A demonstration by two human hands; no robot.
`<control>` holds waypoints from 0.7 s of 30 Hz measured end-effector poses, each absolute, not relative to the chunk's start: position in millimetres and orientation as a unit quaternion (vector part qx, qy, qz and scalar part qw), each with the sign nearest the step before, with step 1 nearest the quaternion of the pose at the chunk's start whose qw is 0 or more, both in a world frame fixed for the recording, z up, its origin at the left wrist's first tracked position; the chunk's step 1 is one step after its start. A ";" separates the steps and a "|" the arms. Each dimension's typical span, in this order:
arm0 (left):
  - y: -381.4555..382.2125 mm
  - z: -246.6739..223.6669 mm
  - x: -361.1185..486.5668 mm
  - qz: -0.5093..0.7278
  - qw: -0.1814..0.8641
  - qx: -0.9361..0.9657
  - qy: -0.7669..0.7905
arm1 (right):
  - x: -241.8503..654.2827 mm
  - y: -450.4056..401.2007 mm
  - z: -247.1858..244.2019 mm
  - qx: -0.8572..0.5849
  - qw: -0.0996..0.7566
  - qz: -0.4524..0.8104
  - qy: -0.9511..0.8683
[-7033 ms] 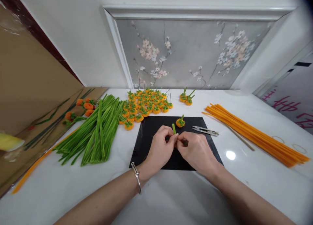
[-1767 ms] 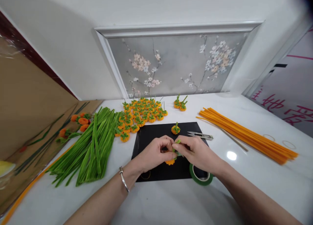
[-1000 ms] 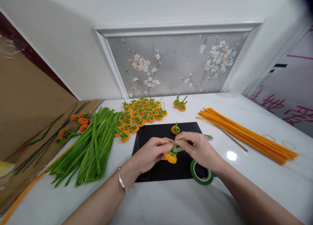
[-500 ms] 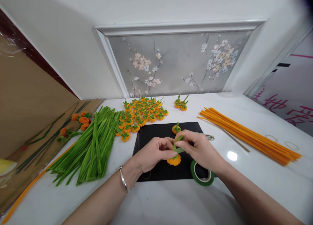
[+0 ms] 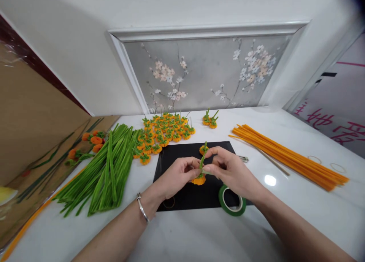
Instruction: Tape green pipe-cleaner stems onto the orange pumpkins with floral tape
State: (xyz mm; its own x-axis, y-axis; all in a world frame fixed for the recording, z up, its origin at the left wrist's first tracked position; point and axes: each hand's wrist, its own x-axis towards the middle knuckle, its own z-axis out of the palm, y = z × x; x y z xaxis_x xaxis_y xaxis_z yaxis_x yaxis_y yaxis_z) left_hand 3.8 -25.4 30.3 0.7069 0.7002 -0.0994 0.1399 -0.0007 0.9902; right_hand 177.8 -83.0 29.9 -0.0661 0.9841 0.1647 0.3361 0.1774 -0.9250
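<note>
Over the black mat (image 5: pixel 185 201), my left hand (image 5: pixel 178 176) pinches an orange pipe-cleaner flower (image 5: pixel 199 179) at the base of its green stem, with the orange head hanging below the fingertips. My right hand (image 5: pixel 230 171) is closed at the same stem, thumb and fingers pinching a pale green strip of floral tape against it. Part of the strip is hidden by the fingers. Below my right hand lies a roll of green floral tape (image 5: pixel 242 208) at the mat's front edge. Another orange flower (image 5: pixel 203 149) with a green stem sits just behind the hands.
Many finished-looking orange flowers (image 5: pixel 168 127) cluster behind left, and a few more (image 5: pixel 210 119) sit farther right. Green pipe cleaners (image 5: pixel 105 171) lie left, orange pipe cleaners (image 5: pixel 288 155) right. Small metal scissors-like handles (image 5: pixel 243 158) show beside the mat. A cardboard box (image 5: pixel 34 102) stands left.
The green stem now stands straighter between my hands. My right index finger has risen along it, and the flower has shifted slightly left and up. The view has moved a little.
</note>
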 end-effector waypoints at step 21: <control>-35.1 24.6 8.9 0.219 0.504 0.779 0.304 | 178.9 -75.4 17.9 -0.573 0.400 0.294 -0.653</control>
State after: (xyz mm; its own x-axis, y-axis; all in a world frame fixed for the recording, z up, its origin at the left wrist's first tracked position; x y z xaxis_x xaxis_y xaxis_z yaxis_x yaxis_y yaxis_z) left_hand 8.9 -35.1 24.6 0.7196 0.6935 0.0347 0.2527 -0.3081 0.9172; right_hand 178.9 -75.4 17.9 -0.0248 0.9825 0.1846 0.5121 0.1711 -0.8417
